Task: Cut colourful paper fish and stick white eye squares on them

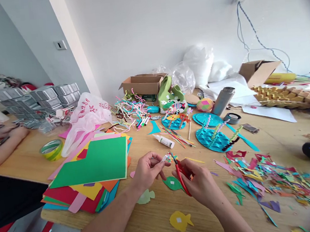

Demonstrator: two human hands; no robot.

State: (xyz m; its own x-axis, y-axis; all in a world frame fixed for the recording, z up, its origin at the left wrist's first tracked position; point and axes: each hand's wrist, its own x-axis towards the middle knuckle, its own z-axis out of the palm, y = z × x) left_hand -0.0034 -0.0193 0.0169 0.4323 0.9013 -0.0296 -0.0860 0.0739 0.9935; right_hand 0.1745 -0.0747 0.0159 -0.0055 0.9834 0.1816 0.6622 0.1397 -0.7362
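My left hand (pixel 149 171) pinches a small white strip (pixel 165 158) between thumb and fingers. In my right hand (pixel 199 181) is a pair of red-handled scissors (pixel 180 178), its blades pointing up and away beside the strip. Below my hands lies a green paper fish (pixel 173 182) with a white square on it, partly covered by the scissors. A yellow paper fish (pixel 180 221), also bearing a white square, rests nearer the table edge. Under my left wrist a pale green paper fish (pixel 146 196) shows in part. Small colourful bits (pixel 172 158) lie behind the blades.
Stacked coloured paper (pixel 93 161) and yellow tape (pixel 51 150) lie left; paper scraps (pixel 272 177) spread right. Beyond are a glue bottle (pixel 163 141), blue decorated discs (pixel 213 139), a steel flask (pixel 224 100) and pipe cleaners (pixel 128 109). Another person's hand (pixel 17 135) is at far left.
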